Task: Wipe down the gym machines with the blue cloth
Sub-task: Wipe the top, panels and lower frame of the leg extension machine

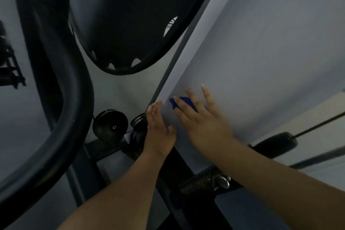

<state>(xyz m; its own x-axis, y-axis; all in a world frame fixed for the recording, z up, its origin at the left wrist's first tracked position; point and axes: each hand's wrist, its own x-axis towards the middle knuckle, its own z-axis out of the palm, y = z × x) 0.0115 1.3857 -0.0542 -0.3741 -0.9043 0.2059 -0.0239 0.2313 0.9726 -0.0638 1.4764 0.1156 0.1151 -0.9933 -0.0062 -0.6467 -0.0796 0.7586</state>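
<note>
Flatly, the right hand [203,119] is pressed on a pale grey machine panel [252,52], fingers spread wide apart. The blue cloth [183,101] is pinned under those fingers, showing only between them near the panel's left edge. That edge is gripped by the left hand [158,129], fingers together, thumb on the face. Black pulleys [110,127] and a curved black frame [61,89] are seen to the left.
</note>
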